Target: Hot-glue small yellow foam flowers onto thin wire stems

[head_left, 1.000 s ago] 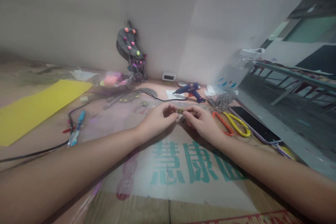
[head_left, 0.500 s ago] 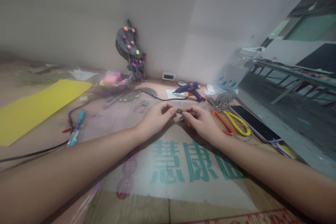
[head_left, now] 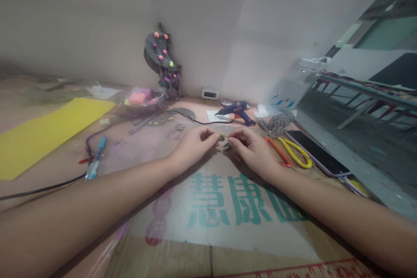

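Between my fingertips is a small yellow and dark piece [head_left: 222, 137], too small to name. My left hand [head_left: 200, 145] pinches its left side. Close by on the right, my right hand [head_left: 249, 147] has thumb and forefinger pressed together near the piece; what they hold is too small to make out. A small dark metallic thing [head_left: 227, 146] shows just below the fingertips. Orange and yellow handled scissors [head_left: 295, 153] lie beside my right hand. Beyond both hands, a blue glue gun [head_left: 236, 110] rests by a white paper scrap [head_left: 217, 116].
A grey crescent decoration with pompoms [head_left: 158, 52] leans on the white board. Yellow sheet [head_left: 55, 132] and blue pen [head_left: 97, 156] lie left, with a black cable. At right are a phone [head_left: 317, 152], grey yarn [head_left: 278, 124] and a water bottle [head_left: 289, 84]. A printed sheet [head_left: 176, 221] lies below my arms.
My right hand has drawn slightly right, widening the gap between the fingertips. More of the small yellow piece shows at my left fingers. The left hand has barely moved.
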Available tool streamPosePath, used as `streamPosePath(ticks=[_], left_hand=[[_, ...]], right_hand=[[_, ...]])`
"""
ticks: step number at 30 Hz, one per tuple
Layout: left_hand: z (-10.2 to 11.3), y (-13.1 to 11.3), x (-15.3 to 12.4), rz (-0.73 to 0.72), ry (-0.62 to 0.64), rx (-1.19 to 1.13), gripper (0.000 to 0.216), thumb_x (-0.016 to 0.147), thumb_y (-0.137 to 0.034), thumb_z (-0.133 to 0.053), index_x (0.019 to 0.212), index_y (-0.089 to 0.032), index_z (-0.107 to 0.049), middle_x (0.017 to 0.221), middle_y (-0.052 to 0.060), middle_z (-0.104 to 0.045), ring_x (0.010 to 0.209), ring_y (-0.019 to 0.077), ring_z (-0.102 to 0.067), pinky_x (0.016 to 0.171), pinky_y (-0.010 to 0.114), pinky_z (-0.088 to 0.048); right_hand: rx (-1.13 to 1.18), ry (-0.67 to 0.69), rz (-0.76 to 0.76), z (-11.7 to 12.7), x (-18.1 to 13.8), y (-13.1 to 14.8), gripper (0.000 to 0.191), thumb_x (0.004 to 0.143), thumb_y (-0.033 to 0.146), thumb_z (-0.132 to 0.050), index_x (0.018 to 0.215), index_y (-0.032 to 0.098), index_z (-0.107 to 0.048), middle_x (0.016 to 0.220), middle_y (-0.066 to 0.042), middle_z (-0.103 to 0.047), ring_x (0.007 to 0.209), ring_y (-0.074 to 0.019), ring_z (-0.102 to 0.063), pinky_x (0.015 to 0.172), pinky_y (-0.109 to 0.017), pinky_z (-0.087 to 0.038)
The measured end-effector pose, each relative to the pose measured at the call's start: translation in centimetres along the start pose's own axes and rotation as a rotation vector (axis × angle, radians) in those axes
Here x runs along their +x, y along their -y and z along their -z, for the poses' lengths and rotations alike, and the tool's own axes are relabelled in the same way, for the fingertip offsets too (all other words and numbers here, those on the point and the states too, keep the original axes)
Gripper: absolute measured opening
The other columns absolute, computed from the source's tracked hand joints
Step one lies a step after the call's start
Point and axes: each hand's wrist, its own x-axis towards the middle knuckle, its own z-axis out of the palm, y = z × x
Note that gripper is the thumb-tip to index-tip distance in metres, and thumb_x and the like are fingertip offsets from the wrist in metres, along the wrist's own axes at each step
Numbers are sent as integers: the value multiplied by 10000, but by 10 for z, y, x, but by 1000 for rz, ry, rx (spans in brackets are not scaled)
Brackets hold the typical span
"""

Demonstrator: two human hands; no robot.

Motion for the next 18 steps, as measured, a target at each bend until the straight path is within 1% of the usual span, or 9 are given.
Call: streamPosePath(ticks=[2, 4, 8, 10, 13, 15, 18], left_hand=[[0, 0, 0, -9, 6, 21, 200, 857, -333, -523, 790, -166, -611, 765, 19, -675, 711, 148, -623, 676, 258, -465], [-1, 0, -1, -15, 15, 59, 208, 856, -335, -522, 784, -166, -620, 757, 22, -682, 704, 152, -619, 667, 260, -461], [-2, -1, -2, -18, 57, 102, 216, 853, -346, -525, 811, -171, -645, 767, 27, -696, 713, 161, -619, 658, 262, -460], [-2, 0, -1, -26, 80, 80, 227, 857, -356, -521, 815, -171, -645, 776, 31, -700, 708, 159, -619, 646, 256, -461], [-3, 3, -1, -17, 102, 33, 244, 859, -374, -521, 809, -169, -645, 783, 38, -701, 691, 155, -619, 620, 248, -460], [-3, 5, -1, -4, 113, 0, 247, 856, -379, -528, 821, -167, -652, 787, 42, -702, 687, 154, -621, 617, 247, -464], [-4, 8, 1, -14, 120, -35, 243, 853, -369, -540, 849, -166, -672, 793, 46, -706, 708, 161, -632, 640, 257, -479]], right_hand=[[-54, -25, 32, 2, 0, 2, 150, 898, 305, -529, 817, 186, -571, 704, -1, -584, 646, -138, -547, 599, -256, -411], [-80, -32, 55, 4, 0, 4, 170, 901, 291, -520, 774, 189, -566, 669, 2, -571, 630, -139, -538, 599, -258, -412], [-51, -35, 72, 2, -2, 6, 157, 899, 295, -528, 791, 189, -571, 661, 3, -577, 607, -131, -532, 584, -256, -412], [22, -19, 43, 0, -3, 7, 156, 904, 316, -524, 820, 191, -561, 648, 12, -578, 565, -119, -525, 551, -247, -409], [143, 7, -48, -2, -3, 8, 186, 908, 368, -516, 841, 194, -524, 598, 29, -577, 489, -106, -504, 483, -232, -396], [184, 10, -89, -3, -2, 8, 210, 900, 392, -528, 842, 191, -512, 582, 31, -582, 472, -102, -505, 468, -225, -397], [218, 20, -102, -3, -1, 7, 230, 892, 408, -542, 838, 187, -508, 573, 33, -587, 467, -98, -517, 471, -219, -408]])
